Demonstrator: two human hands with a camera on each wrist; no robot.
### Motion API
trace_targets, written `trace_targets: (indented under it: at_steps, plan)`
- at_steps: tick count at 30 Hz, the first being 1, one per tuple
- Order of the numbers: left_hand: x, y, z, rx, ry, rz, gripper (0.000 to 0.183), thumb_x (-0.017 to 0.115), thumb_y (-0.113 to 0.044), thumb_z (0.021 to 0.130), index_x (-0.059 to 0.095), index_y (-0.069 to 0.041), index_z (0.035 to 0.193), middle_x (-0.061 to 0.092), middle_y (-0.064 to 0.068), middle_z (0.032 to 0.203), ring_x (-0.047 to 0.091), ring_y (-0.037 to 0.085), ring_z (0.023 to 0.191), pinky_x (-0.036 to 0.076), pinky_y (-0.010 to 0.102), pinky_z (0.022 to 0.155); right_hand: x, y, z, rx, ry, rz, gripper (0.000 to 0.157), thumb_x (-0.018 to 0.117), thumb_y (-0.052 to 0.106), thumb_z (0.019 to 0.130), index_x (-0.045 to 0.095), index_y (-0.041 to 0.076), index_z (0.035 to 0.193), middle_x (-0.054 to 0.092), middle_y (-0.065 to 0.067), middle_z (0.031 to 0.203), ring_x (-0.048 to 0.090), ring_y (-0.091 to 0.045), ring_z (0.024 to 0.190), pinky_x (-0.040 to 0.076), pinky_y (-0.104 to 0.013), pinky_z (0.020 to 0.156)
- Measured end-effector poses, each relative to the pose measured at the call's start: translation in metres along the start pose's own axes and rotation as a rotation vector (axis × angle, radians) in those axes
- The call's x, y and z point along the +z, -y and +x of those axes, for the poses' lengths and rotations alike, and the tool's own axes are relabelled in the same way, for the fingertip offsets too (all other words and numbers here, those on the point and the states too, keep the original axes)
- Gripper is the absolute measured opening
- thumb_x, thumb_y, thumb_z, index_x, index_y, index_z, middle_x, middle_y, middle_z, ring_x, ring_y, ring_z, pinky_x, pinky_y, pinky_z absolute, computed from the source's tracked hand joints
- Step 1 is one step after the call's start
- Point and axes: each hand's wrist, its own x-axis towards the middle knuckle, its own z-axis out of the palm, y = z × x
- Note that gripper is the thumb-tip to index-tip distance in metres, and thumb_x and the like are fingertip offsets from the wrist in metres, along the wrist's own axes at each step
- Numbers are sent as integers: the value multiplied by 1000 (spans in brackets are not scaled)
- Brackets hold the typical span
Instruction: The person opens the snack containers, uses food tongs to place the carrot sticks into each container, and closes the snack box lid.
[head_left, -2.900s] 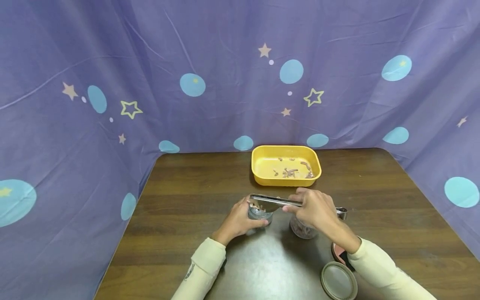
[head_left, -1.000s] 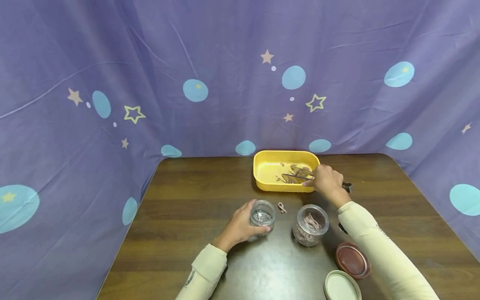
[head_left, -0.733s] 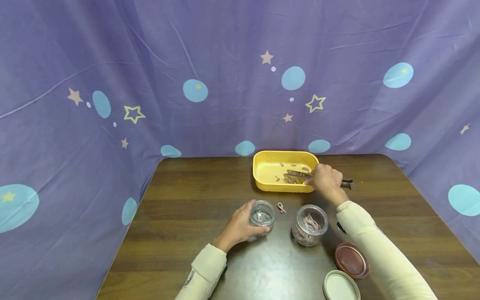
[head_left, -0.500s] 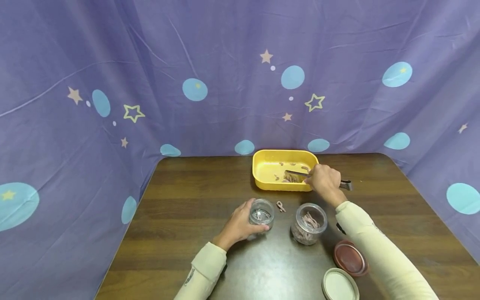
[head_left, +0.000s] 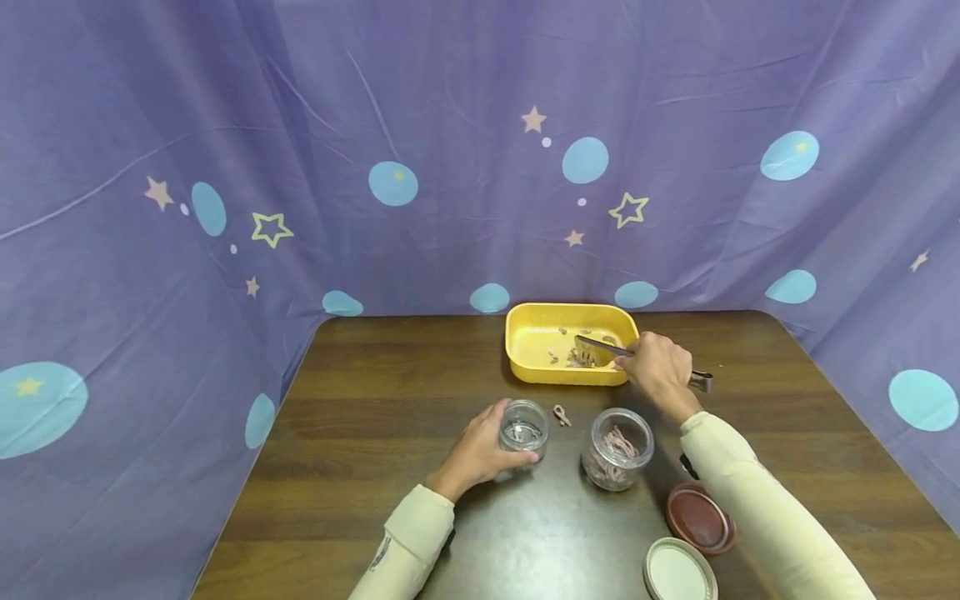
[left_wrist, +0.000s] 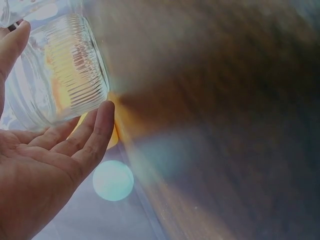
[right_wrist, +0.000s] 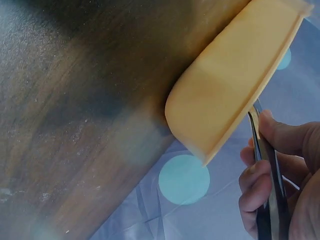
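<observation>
My left hand [head_left: 480, 450] curls around a small glass jar [head_left: 543, 433] that stands on the table with a few small bits in it. In the left wrist view, its fingers [left_wrist: 90, 140] lie along the ribbed glass. My right hand [head_left: 660, 371] grips metal tongs [head_left: 702, 381] over the right end of a yellow tub [head_left: 555, 375]. Their tips reach inside, by a cluster of small brownish-pink pieces [head_left: 579, 358]. From the right wrist view, the tub's wall hides those tips. A larger glass jar [head_left: 611, 475], holding many pinkish strands, stands between the hands.
One looped pinkish piece [head_left: 561, 415] lies on the table between the jars. A reddish lid [head_left: 701, 518] and a pale lid [head_left: 680, 571] lie near my right forearm. Behind the tub, a purple curtain [head_left: 450, 233] borders the table's back edge.
My right hand has carried the tongs from above the small jar to the tub, where their tips have shifted among the pieces. My left hand stays on the small jar.
</observation>
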Motion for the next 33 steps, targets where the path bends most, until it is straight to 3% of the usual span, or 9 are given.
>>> trace_targets:
  at_steps: [3, 9, 18, 27, 33]
  plan:
    - [1, 2, 0, 4, -2, 9, 100, 91, -40, 73, 42, 4, 148, 57, 21, 141, 58, 36, 128, 47, 51, 109, -5, -2, -3, -10, -50, 31, 15, 82, 29, 81, 81, 14, 82, 65, -6, 71, 57, -27, 59, 34, -39, 48]
    - [-1, 0, 2, 7, -6, -3, 100, 91, -40, 72, 43, 4, 148, 58, 21, 140, 59, 35, 127, 48, 50, 108, -20, -6, -9, -23, -101, 65, 27, 80, 31, 83, 82, 11, 101, 69, -8, 82, 61, -29, 65, 38, -41, 51]
    - [-2, -1, 0, -13, 7, 8, 100, 90, -41, 74, 41, 3, 149, 55, 22, 144, 56, 37, 130, 46, 51, 111, -37, -5, -24, -29, -161, 109, 29, 81, 33, 84, 82, 9, 99, 65, -5, 78, 61, -27, 68, 39, -39, 53]
    - [1, 3, -3, -23, 13, 3, 101, 90, -41, 74, 40, 4, 149, 54, 23, 146, 55, 39, 131, 45, 52, 111, -50, 25, -54, 5, -54, 163, 37, 80, 42, 85, 81, 14, 110, 66, -2, 81, 63, -29, 78, 43, -44, 62]
    - [-1, 0, 1, -12, 13, 4, 101, 89, -42, 75, 40, 4, 150, 53, 24, 146, 54, 40, 132, 45, 52, 111, -56, 57, -76, -57, 39, 203, 37, 80, 40, 85, 80, 15, 111, 75, -5, 111, 70, -36, 102, 50, -54, 77]
